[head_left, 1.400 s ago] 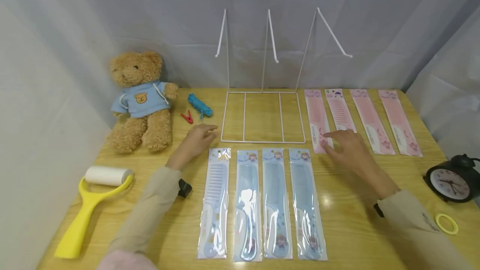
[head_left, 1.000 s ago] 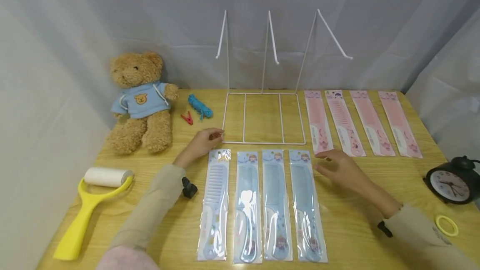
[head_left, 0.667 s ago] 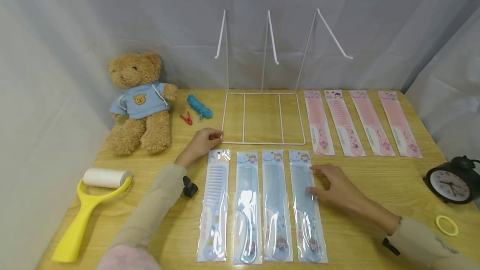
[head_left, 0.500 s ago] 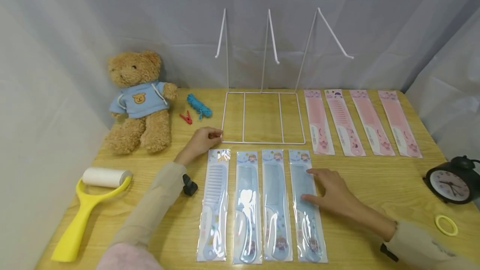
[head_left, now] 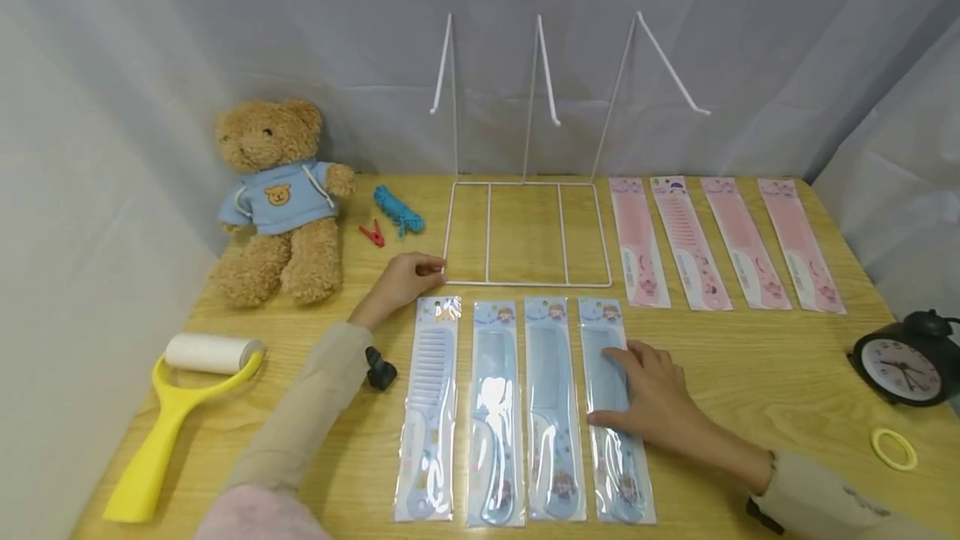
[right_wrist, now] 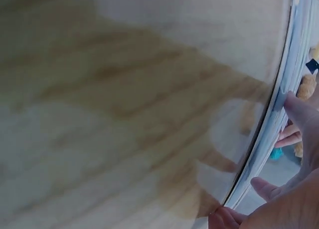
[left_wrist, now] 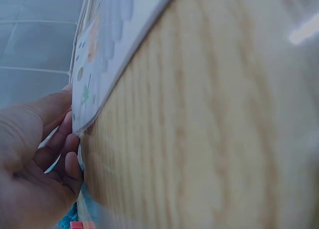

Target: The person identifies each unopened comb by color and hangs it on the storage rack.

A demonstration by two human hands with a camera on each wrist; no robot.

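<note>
1. The right hand (head_left: pixel 651 398) lies flat on the rightmost blue packaged comb (head_left: pixel 613 408), which rests on the wooden table (head_left: pixel 750 365) as the last of four blue packs in the near row.
2. Its fingers (head_left: pixel 626 361) are spread and fairly straight over the upper middle of the pack; the thumb reaches across to the pack's left edge. The right wrist view shows fingertips (right_wrist: pixel 299 109) at the pack's edge (right_wrist: pixel 269 134), but whether any have slipped under it I cannot tell.
3. The left hand (head_left: pixel 401 282) rests at the near left corner of the white wire rack (head_left: pixel 525 282), fingers loosely curled, their tips at the frame wire.
4. Just near of that hand is the top of the leftmost blue comb pack (head_left: pixel 429 407); the left wrist view shows the fingers (left_wrist: pixel 67 134) close against its corner (left_wrist: pixel 89 104).
5. Four pink comb packs (head_left: pixel 723 242) lie right of the rack, well apart from both hands.
</note>
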